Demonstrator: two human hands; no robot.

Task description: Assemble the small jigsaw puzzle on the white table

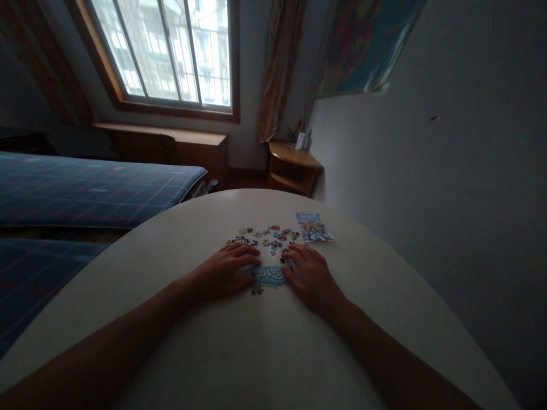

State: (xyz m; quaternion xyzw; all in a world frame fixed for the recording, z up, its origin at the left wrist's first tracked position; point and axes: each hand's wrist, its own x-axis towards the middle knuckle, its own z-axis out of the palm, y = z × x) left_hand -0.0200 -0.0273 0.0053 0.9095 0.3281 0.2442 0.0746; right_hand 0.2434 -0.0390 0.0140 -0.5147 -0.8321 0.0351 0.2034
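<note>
Got joined light-blue puzzle section (269, 276) flat, knobbed edge at 6 o'clock; loose multicolour pieces (274, 245) scattered at its 10 to 1 o'clock.

My left hand (234, 269) and right hand (308, 277) rest palm-down on the white table (256, 353) — joined puzzle section (270, 276) between them, loose pieces (287, 234) just beyond. Picture sheet (314, 227) past my right hand — mattress (85, 188) off left, window (171, 57) ahead.

The count recorded two hands: one left hand (231, 266) and one right hand (309, 277). One joined puzzle section (270, 276), one printed sheet (314, 226) and one table (256, 347) were tallied. Loose puzzle pieces (283, 234) exceeded ten; crowding prevented an exact figure. One window (209, 57) and two curtains (280, 68) were noted.
</note>
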